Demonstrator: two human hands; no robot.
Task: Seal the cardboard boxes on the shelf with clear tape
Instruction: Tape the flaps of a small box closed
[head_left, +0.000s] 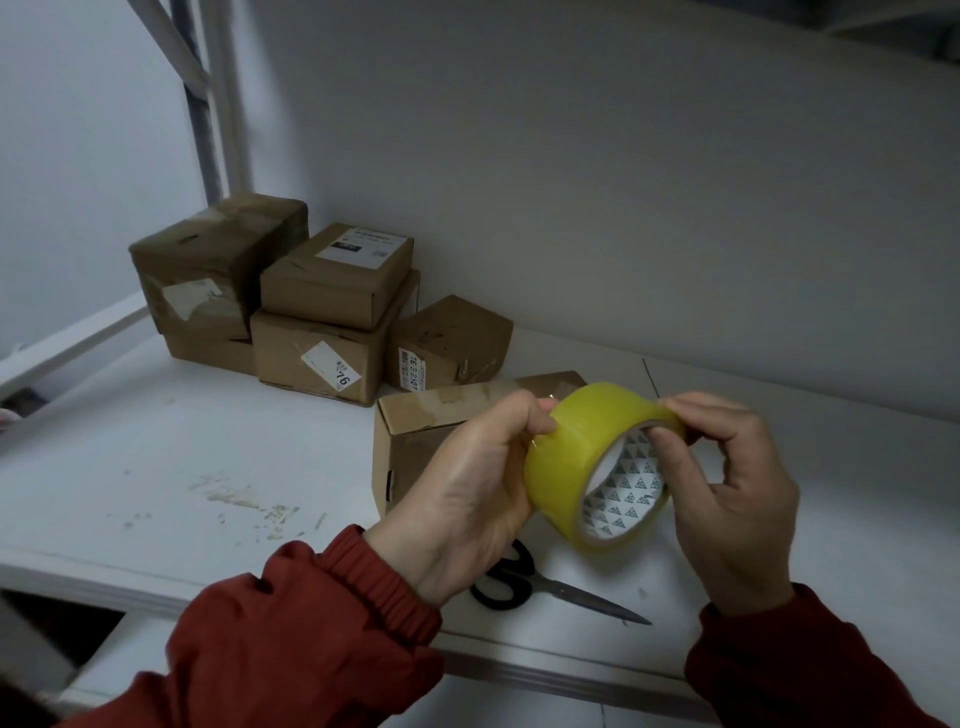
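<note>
Both hands hold a yellowish roll of clear tape (576, 462) in front of me, above the white shelf (182, 441). My left hand (467, 483) grips the roll's left side, thumb on its outer face. My right hand (727, 493) pinches the roll's top right rim, a finger reaching into the core. Just behind the roll lies a small cardboard box (415, 431), partly hidden by my left hand. Several more cardboard boxes are stacked at the back left, among them a labelled one (317, 353) and a low one beside it (447, 338).
Black-handled scissors (545, 587) lie on the shelf below my hands, blades pointing right. The white wall (623, 182) stands close behind. A shelf upright (218, 104) rises at the back left. Scuff marks (249, 504) cover the shelf's left part.
</note>
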